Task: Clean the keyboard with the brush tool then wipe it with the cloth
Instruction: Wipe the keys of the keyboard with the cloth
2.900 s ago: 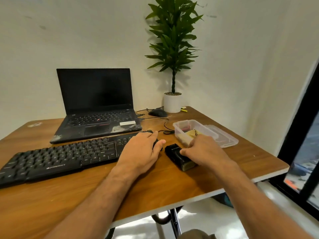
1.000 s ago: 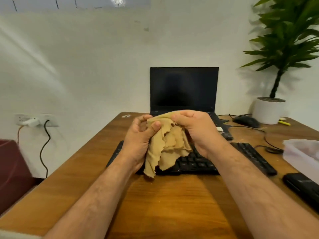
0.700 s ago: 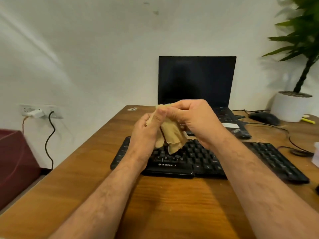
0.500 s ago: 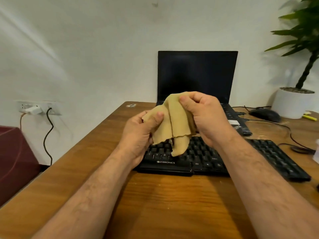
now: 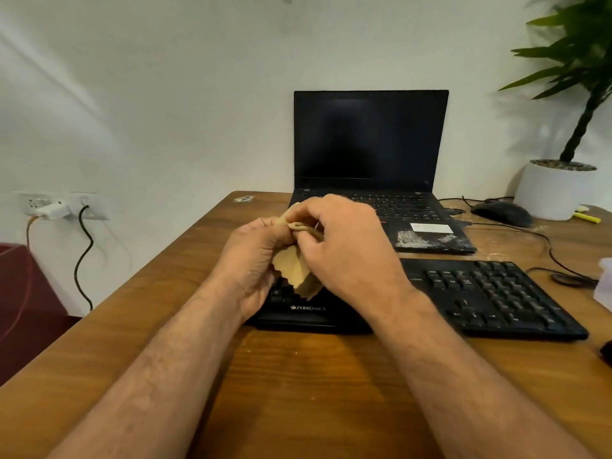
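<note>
A tan cloth [image 5: 294, 271] is bunched between my two hands, just above the left part of the black keyboard [image 5: 480, 296]. My left hand [image 5: 255, 263] grips its left side. My right hand [image 5: 344, 250] pinches its folded upper edge. A loose corner of the cloth hangs down toward the keys. The hands hide the keyboard's left half. The brush tool is only a dark sliver [image 5: 606, 352] at the right frame edge.
An open black laptop [image 5: 371, 144] stands behind the keyboard on the wooden table [image 5: 298, 392]. A black mouse [image 5: 503, 212], cables and a white plant pot [image 5: 556, 190] sit at the back right. A clear plastic box [image 5: 604, 283] shows at the right edge. A wall socket [image 5: 56, 208] is at left.
Between the earlier frames and now the cloth was taken from the box and brought over the keyboard. In the last half second my hands lowered and folded it into a smaller bundle.
</note>
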`<state>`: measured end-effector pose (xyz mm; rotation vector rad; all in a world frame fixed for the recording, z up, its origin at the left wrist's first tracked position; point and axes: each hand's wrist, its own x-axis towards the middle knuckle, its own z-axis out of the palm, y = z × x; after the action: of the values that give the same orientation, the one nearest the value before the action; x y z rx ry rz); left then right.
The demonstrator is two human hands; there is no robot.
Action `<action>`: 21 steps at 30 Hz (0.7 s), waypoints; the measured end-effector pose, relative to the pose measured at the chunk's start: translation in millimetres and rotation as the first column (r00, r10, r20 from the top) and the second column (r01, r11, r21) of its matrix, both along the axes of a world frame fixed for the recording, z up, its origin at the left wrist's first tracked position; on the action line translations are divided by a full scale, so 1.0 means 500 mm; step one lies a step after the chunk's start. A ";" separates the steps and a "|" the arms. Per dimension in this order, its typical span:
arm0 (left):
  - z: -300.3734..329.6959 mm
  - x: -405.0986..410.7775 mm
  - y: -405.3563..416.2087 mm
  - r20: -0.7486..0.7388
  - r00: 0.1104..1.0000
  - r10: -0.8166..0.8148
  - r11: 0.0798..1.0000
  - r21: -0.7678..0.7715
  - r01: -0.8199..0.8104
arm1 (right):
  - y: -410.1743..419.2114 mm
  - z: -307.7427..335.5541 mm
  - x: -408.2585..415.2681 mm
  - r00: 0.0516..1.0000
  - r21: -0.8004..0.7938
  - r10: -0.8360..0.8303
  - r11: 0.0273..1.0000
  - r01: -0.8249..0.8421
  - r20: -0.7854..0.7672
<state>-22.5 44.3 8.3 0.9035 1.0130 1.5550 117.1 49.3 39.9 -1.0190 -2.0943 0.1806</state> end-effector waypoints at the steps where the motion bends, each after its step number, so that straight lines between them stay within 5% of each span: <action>1: 0.001 -0.001 -0.002 0.037 0.999 -0.022 1.000 0.023 0.022 | -0.002 -0.002 -0.003 1.000 -0.005 0.024 1.000 -0.024 -0.007; 6: 0.008 -0.011 -0.012 0.190 0.979 -0.079 0.990 0.131 0.054 | 0.002 -0.014 -0.001 0.967 -0.087 0.195 0.974 -0.211 -0.162; 9: 0.008 -0.012 -0.010 0.236 0.969 -0.068 0.994 0.103 0.045 | 0.021 -0.012 0.014 0.910 -0.026 0.055 0.997 -0.072 -0.411; 14: 0.007 -0.003 -0.014 0.203 0.975 -0.088 0.994 0.076 0.074 | 0.047 -0.031 0.023 0.898 -0.440 0.055 0.857 -0.267 -0.437; 18: 0.009 -0.004 -0.013 0.072 0.997 0.011 0.999 0.045 -0.014 | 0.054 -0.033 0.030 0.894 -0.427 -0.060 0.892 -0.152 -0.444; 21: 0.029 -0.010 -0.004 0.034 0.998 -0.059 0.998 -0.019 0.059 | 0.055 -0.031 0.036 0.906 -0.406 -0.101 0.910 -0.082 -0.411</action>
<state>-27.6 42.5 22.8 0.8833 0.9682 1.5037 135.3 76.6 24.6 -1.1139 -1.6774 0.8030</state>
